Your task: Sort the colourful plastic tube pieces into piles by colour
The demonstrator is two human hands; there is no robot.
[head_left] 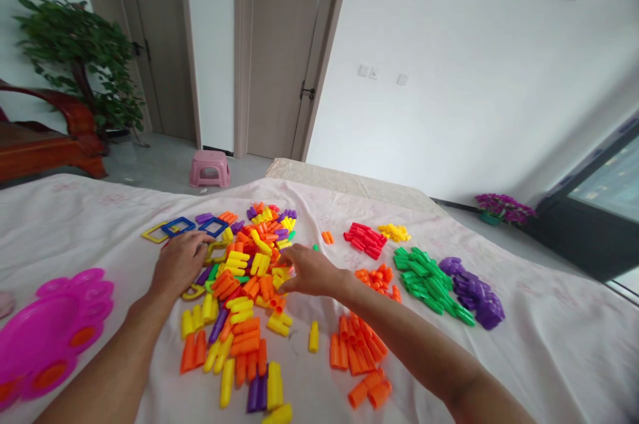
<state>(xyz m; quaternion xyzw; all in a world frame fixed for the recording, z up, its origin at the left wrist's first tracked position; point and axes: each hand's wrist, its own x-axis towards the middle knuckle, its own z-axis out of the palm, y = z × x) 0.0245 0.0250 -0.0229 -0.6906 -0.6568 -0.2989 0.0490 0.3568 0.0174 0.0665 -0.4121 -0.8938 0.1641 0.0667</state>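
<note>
The pale cloth (564, 357) carries a broad mixed pile of plastic pieces (259, 263), which lies between the two hands, its long spread running near to far. The right hand (309, 271) is at the pile's right edge, reaching leftward, thumb and fingers parted with yellow pieces showing in the gap. The left hand (184, 257) bends over the far left edge, beside a yellow frame (218, 245); whether it grips anything, I cannot tell. Smallest, a lone yellow tube (313, 337) lies apart on the near side of the right hand, the closer hand, its long axis pointing near to far.
</note>
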